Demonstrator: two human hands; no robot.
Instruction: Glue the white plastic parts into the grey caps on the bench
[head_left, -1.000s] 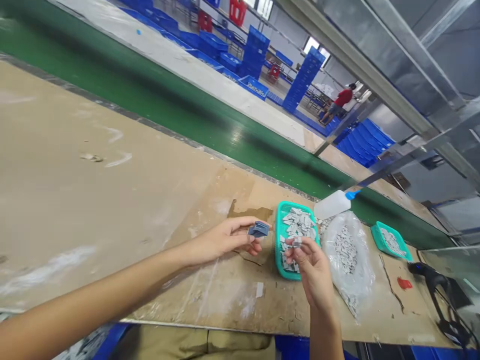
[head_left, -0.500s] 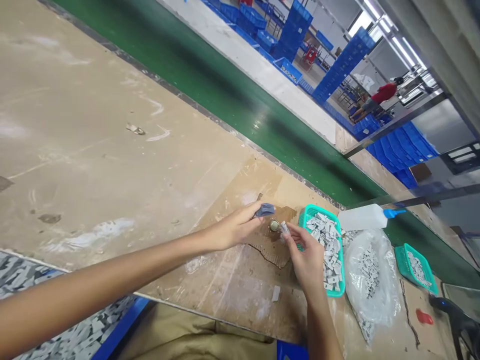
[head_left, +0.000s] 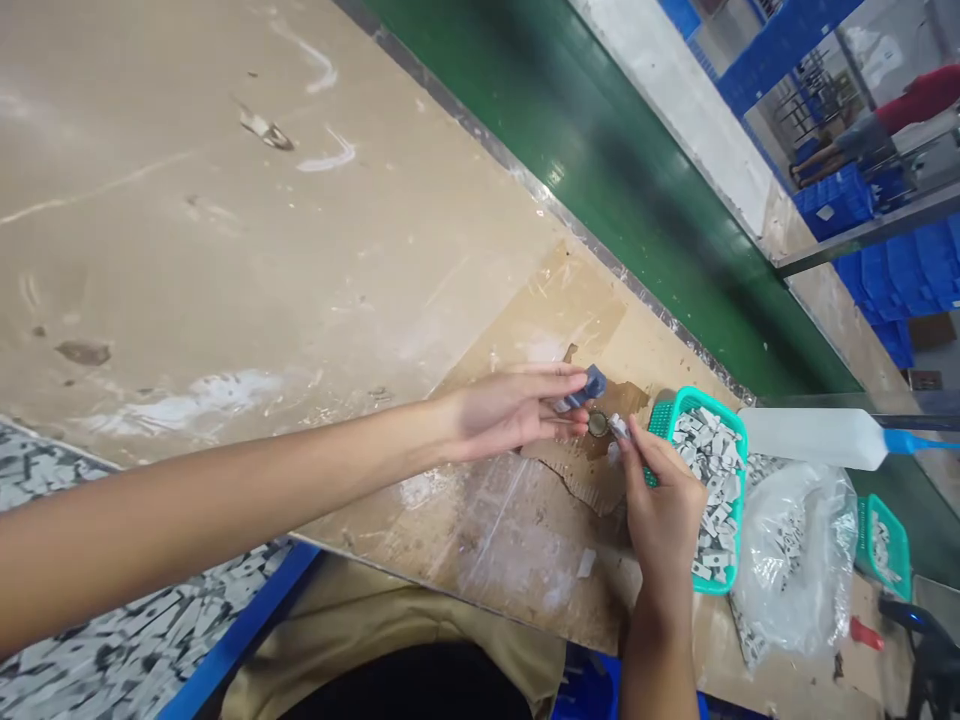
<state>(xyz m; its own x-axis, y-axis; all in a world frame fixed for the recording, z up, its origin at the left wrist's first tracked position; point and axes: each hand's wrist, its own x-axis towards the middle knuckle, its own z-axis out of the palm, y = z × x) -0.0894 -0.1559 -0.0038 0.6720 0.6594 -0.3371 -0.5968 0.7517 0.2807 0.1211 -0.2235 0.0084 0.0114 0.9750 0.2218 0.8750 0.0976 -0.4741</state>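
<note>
My left hand (head_left: 510,410) reaches across the worn bench and pinches a small blue-grey plastic part (head_left: 588,386) at its fingertips. Close beside it my right hand (head_left: 664,500) holds a small pale grey piece (head_left: 619,427) between thumb and forefinger. A small round metal disc (head_left: 598,424) lies on the torn cardboard (head_left: 577,470) between the two hands. Just right of my right hand stands a teal basket (head_left: 739,432) filled with several pale grey pieces.
A white squeeze bottle with a blue nozzle (head_left: 817,438) lies behind the basket. A clear bag of grey pieces (head_left: 795,560) and a second teal basket (head_left: 881,535) sit to the right. A green conveyor belt (head_left: 622,170) runs along the bench's far edge. A person in red stands far off.
The view has tipped down and swung left. Both hands have come closer together above the metal disc, still holding their parts.
</note>
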